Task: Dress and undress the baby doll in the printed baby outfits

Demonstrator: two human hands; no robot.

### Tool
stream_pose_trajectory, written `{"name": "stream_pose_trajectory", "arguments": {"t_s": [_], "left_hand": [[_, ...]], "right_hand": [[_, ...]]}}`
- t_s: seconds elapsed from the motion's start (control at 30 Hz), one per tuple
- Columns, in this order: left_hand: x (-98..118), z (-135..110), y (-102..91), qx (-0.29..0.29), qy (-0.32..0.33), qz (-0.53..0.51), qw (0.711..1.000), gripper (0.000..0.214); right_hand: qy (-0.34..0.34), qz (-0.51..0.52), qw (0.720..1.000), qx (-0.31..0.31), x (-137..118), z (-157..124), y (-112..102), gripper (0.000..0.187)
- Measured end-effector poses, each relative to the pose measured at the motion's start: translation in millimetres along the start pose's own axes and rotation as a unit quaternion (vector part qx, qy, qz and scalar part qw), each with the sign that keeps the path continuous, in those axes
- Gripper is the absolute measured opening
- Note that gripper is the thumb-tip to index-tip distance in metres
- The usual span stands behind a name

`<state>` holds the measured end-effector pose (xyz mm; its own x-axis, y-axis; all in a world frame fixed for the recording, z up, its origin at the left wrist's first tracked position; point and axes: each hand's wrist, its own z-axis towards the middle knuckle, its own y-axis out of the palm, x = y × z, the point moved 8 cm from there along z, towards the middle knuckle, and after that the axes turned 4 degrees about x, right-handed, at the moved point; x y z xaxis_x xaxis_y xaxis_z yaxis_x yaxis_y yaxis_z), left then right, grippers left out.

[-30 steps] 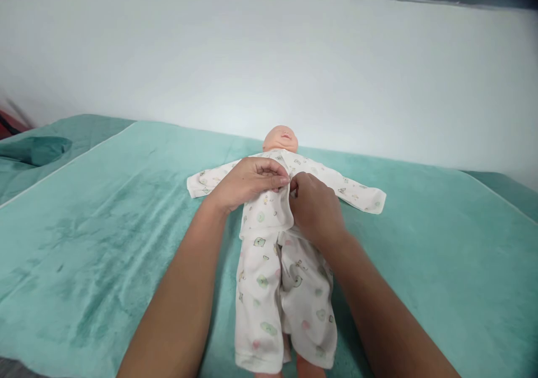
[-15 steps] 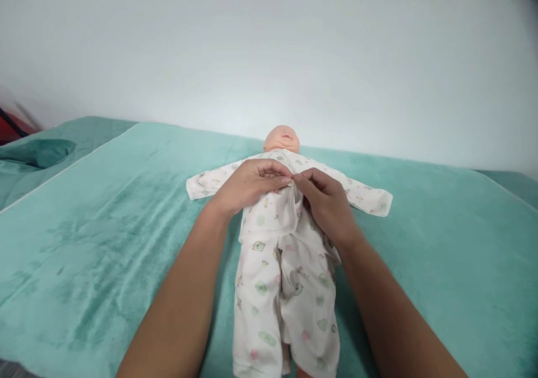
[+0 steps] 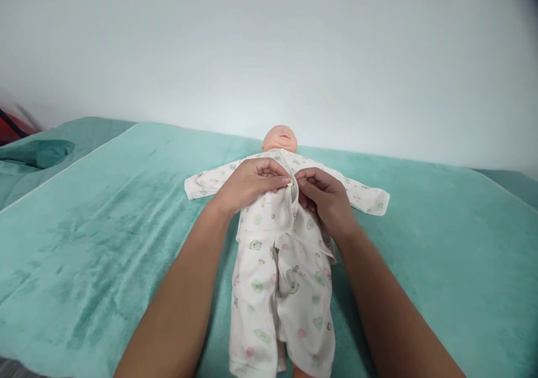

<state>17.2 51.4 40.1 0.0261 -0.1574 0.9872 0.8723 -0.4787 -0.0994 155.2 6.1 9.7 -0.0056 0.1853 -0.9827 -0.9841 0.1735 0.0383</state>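
A baby doll lies on its back with its head away from me, dressed in a white printed shirt and matching trousers. Over the chest, my left hand pinches the edge of the shirt's front, where a small button shows at the thumb tip. My right hand is closed on the other side of the opening, thumb and forefinger pinching the shirt's front edge. The fingertips of the two hands are slightly apart. Part of the shirt's chest is hidden beneath my hands.
A teal plush blanket with faint creases covers the surface under the doll. Behind the doll's head rises a white wall. At the far left are a folded teal cloth and a red item.
My right fingertips have drawn a little to the right, away from my left, and the button now shows more plainly. The doll has shifted very slightly left in view.
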Motion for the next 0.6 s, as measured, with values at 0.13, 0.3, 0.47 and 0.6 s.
{"name": "stream_pose_trajectory", "arguments": {"t_s": [0.13, 0.3, 0.47, 0.6], "left_hand": [[0.1, 0.1, 0.4, -0.009, 0.003, 0.005, 1.000, 0.021], [2.7, -1.6, 1.3, -0.024, 0.001, 0.043, 0.999, 0.025], [0.9, 0.8, 0.1, -0.017, 0.008, 0.020, 1.000, 0.024], [-4.0, 3.5, -2.0, -0.019, 0.013, -0.045, 0.999, 0.025]], "right_hand": [[0.017, -0.033, 0.999, -0.025, -0.2, 0.1, 1.3, 0.020], [0.020, -0.105, 0.994, -0.029, -7.7, -3.9, 7.3, 0.024], [0.007, -0.100, 0.995, -0.030, -7.7, -3.3, 7.9, 0.025], [-0.006, -0.080, 0.996, -0.030, -4.1, -0.5, 5.2, 0.025]]}}
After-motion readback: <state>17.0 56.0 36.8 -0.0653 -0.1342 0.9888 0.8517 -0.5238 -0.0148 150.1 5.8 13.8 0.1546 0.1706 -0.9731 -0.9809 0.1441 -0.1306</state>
